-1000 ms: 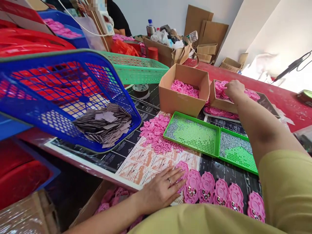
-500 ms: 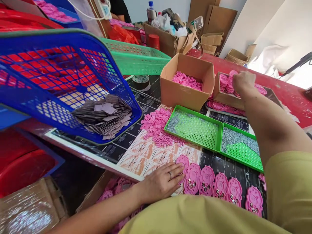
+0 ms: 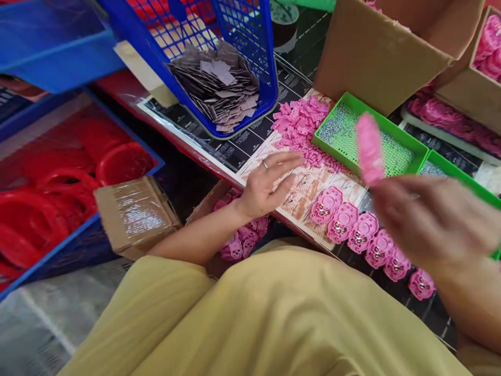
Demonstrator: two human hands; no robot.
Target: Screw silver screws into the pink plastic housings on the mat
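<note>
My right hand (image 3: 426, 219), blurred by motion, is raised close to the camera and holds a stack of pink plastic parts (image 3: 369, 149) upright in its fingers. My left hand (image 3: 270, 180) hovers with its fingers spread over the printed sheet at the table's edge, holding nothing. A row of pink oval parts with metal studs (image 3: 364, 235) lies along the table edge, to the right of my left hand. A heap of small pink pieces (image 3: 299, 122) lies just beyond my left hand.
Two green trays (image 3: 403, 141) of tiny metal beads sit behind the row. A tilted blue basket (image 3: 242, 31) holds grey squares. Cardboard boxes (image 3: 376, 57) hold pink parts at the back. A box of pink parts (image 3: 238, 243) sits below the table edge; red rings fill a blue crate (image 3: 74, 183) at left.
My right hand came back from the far box with a stack of pink parts. My left hand lifted off the row of oval parts. The camera tilted down and to the left.
</note>
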